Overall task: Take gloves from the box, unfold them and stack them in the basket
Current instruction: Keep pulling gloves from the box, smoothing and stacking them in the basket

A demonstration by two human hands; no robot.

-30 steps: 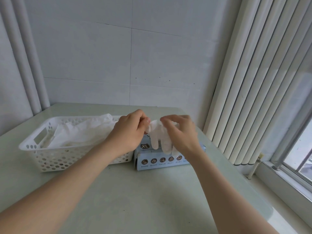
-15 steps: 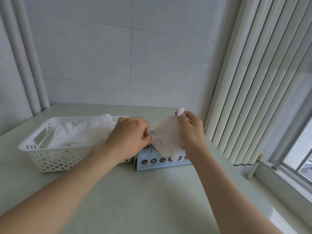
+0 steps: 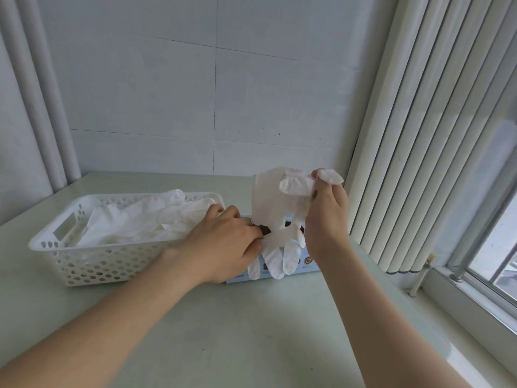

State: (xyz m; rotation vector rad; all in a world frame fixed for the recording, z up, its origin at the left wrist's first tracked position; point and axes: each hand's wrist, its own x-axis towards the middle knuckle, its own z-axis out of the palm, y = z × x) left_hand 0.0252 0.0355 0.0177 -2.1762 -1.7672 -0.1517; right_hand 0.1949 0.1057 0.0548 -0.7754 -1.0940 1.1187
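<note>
Pale green smooth tabletop [image 3: 223,331], white tiled wall [image 3: 167,93] behind, ribbed vertical blinds [image 3: 419,135] over at 3 o'clock. The person's right hand [image 3: 327,217] is up around 1 o'clock, pinching a thin, crinkly white glove [image 3: 268,203]. It hangs down like a limp sheet, and its rounded finger ends flop over the front of the light blue cardboard box [image 3: 307,267]. The left hand [image 3: 223,242] is lower, fingers curled onto the glove's bottom part right at the box top. At 9 o'clock, touching the box, sits a white perforated plastic basket [image 3: 47,242] holding a loose pile of gloves [image 3: 145,219].
</note>
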